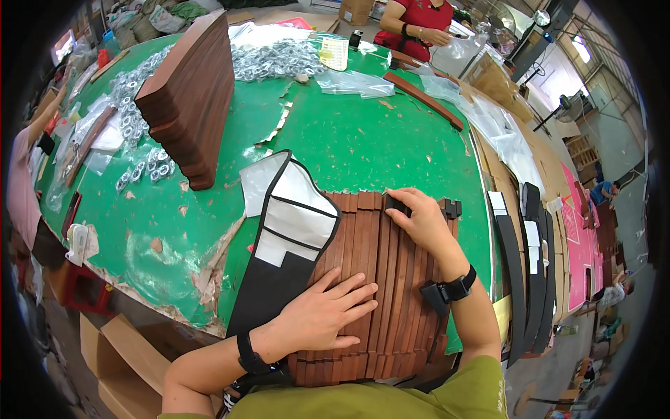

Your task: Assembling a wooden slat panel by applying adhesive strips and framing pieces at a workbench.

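A row of narrow reddish-brown wooden strips [356, 244] lies side by side in front of me, ends pointing away. My left hand [317, 313] rests flat on the strips with its fingers spread. At their far end, my right hand [424, 220] pinches a small black block [397, 205] between thumb and fingers, against the strip ends. Other small black pieces [452, 208] sit at the far right corner of the row. Just left of the strips is a long black sleeve [269, 297], its white-lined flap [303, 202] folded open and partly under the strips.
A tall stack of curved brown slats [192, 98] stands on the green table [335, 133]. Behind it lie piled metal rings [276, 59]. Long black strips [513, 272] hang along the right side. A cardboard box [129, 359] is below left. A person in red [412, 31] stands opposite.
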{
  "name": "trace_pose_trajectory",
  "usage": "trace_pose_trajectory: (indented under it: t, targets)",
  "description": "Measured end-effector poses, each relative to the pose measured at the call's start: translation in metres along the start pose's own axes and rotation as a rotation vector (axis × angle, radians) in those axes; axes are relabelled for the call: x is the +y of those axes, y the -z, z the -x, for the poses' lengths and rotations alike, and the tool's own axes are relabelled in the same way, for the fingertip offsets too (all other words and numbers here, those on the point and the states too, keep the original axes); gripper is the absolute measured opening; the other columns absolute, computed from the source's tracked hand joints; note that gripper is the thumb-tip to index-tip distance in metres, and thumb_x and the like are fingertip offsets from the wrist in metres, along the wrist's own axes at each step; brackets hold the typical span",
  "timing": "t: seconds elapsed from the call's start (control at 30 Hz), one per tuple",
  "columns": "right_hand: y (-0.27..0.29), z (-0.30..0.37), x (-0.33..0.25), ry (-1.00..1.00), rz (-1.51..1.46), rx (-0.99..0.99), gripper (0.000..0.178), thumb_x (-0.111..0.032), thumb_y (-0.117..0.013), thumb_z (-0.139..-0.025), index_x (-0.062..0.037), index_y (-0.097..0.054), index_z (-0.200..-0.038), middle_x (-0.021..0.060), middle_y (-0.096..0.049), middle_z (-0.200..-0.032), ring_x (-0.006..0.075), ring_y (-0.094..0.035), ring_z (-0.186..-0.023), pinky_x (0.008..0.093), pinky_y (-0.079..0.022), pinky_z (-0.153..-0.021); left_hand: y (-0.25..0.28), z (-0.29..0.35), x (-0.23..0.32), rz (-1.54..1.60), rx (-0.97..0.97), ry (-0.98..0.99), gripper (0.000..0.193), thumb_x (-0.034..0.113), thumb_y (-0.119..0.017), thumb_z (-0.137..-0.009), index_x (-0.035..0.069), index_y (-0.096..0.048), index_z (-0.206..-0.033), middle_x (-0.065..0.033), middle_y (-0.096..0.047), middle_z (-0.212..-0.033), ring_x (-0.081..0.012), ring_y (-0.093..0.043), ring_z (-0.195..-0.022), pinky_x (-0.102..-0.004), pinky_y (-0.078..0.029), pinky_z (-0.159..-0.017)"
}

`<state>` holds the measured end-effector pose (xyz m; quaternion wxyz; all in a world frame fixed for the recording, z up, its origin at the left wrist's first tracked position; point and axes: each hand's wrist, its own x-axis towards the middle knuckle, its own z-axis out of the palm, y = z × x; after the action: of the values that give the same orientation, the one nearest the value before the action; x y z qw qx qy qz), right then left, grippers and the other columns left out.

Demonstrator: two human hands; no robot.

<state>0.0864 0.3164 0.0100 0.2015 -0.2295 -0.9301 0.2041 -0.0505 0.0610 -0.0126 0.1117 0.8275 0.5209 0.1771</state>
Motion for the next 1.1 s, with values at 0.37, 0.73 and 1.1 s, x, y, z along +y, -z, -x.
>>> trace_pose_trajectory:
  t: [0.37,0.73,1.1]
  targets:
    - [-0.002,0.001,0.002,0.057,0.071,0.011,0.036,-0.013,-0.073,-0.086,0.0003,-0.066,-0.119,0.0204,-0.067,-0.112,0.0387,-0.066,-0.098,0.0431,-0.055,-0.085,0.000,0.000,0.000,0.004,-0.015,0.003,0.063,0.054,-0.064,-0.090,0.013,-0.057,-0.138,-0.0065,-0.043,-0.153,-0.0280,-0.036,-0.144,-0.0530,-0.030,-0.117]
    - [-0.013,0.005,0.005,0.118,0.265,-0.034,0.044,-0.009,-0.069,-0.087,0.0033,-0.058,-0.128,0.0214,-0.061,-0.120,0.0401,-0.060,-0.108,0.0460,-0.049,-0.093,0.003,0.007,-0.001,0.023,0.082,-0.065,0.059,0.044,-0.069,-0.088,0.012,-0.057,-0.137,-0.0101,-0.046,-0.150,-0.0291,-0.039,-0.142,-0.0518,-0.031,-0.117]
    - [-0.016,0.011,0.016,0.077,0.037,0.021,0.060,-0.005,-0.064,-0.088,0.0030,-0.043,-0.144,0.0230,-0.052,-0.132,0.0401,-0.053,-0.122,0.0424,-0.045,-0.104,0.035,0.064,-0.020,-0.024,0.822,0.463,0.057,0.004,-0.071,-0.079,0.005,-0.054,-0.134,-0.0229,-0.046,-0.146,-0.0440,-0.043,-0.136,-0.0519,-0.036,-0.111]
